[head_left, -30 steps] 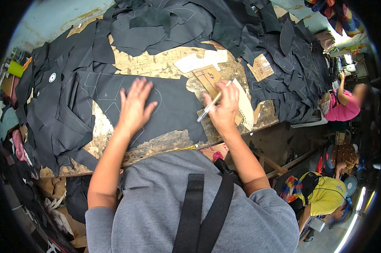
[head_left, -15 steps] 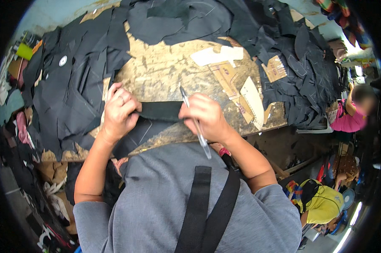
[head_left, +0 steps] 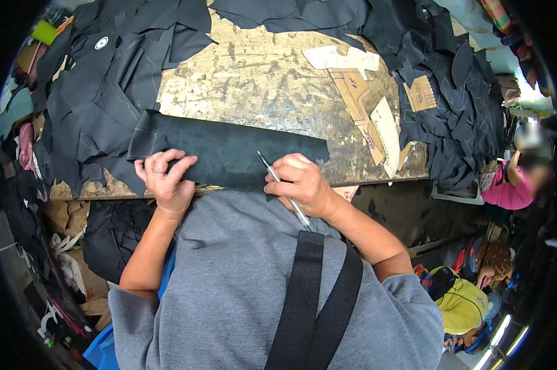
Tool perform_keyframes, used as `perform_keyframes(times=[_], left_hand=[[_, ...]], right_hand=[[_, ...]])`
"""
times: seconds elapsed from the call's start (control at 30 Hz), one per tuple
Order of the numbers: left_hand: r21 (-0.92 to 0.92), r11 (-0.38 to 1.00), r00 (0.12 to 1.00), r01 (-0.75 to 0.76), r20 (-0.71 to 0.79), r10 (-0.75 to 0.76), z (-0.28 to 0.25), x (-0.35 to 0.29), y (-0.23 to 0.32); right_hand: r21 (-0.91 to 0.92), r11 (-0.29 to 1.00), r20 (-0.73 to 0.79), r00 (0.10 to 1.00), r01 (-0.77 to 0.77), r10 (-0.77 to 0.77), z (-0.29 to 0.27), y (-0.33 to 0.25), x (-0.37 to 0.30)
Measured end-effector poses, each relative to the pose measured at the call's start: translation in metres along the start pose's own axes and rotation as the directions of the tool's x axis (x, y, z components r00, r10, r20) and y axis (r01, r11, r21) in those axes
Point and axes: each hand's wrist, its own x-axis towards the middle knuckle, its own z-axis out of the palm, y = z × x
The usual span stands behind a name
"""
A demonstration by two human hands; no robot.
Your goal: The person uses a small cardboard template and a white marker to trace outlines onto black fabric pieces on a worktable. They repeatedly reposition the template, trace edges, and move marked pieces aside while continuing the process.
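Observation:
A long black piece of leather (head_left: 235, 145) lies across the near part of the table, its matt side up, its near edge by my body. My left hand (head_left: 167, 180) grips that near edge toward the left, thumb and fingers bent together. At the piece's near right side is my right hand (head_left: 300, 185), its fingers closed round a clear pen (head_left: 302, 216). The pen's tip points away from me, over the leather. Whether my right fingers also pinch the leather's edge is hidden.
The worn wooden table (head_left: 247, 74) has heaped black cut pieces (head_left: 445, 105) on the right and more black sheets (head_left: 115, 105) on the left. Card patterns (head_left: 351, 92) lie right of centre. A person in pink (head_left: 507, 188) and one in yellow (head_left: 466, 305) are farther right.
The black leather showed as a narrow strip between my hands; now it is spread wider over the table. Both hands are nearer my body, at its near edge. The pen is still in my right hand.

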Motion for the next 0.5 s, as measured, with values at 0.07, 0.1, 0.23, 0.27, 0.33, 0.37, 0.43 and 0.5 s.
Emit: perform_keyframes(times=[0.07, 0.1, 0.23, 0.27, 0.33, 0.37, 0.43, 0.5], left_hand=[[-0.006, 0.996, 0.992, 0.094, -0.086, -0.095, -0.002, 0.001, -0.003], [0.026, 0.991, 0.979, 0.131, -0.160, -0.126, -0.004, 0.001, -0.005], [0.065, 0.925, 0.841, 0.374, -0.443, -0.309, -0.020, -0.005, -0.004], [-0.323, 0.832, 0.753, 0.451, -0.363, -0.549, -0.024, -0.008, 0.001], [-0.634, 0.376, 0.513, 0.675, 0.038, -0.858, -0.033, -0.014, 0.014], [-0.693, 0.205, 0.529, 0.691, 0.292, -0.797, -0.038, -0.018, 0.023], [-0.649, -0.413, 0.463, 0.638, 0.753, -0.468, -0.036, -0.018, 0.038], [-0.606, -0.460, 0.495, 0.649, 0.796, -0.349, -0.023, -0.007, 0.045]], right_hand=[[-0.008, 1.000, -0.003, 1.000, 0.016, -0.016, -0.001, -0.002, 0.002], [-0.011, 1.000, -0.010, 1.000, 0.023, -0.023, -0.001, -0.003, 0.003], [-0.006, 0.998, -0.055, 0.997, 0.060, -0.061, 0.000, -0.007, 0.009], [0.001, 0.998, -0.065, 0.996, 0.065, -0.064, 0.000, -0.008, 0.011], [0.021, 0.996, -0.092, 0.992, 0.090, -0.087, 0.001, -0.009, 0.015], [0.026, 0.994, -0.091, 0.990, 0.109, -0.106, 0.001, -0.010, 0.017], [0.042, 0.990, -0.077, 0.988, 0.136, -0.132, 0.002, -0.013, 0.022], [0.036, 0.982, -0.048, 0.982, 0.186, -0.184, 0.002, -0.017, 0.026]])
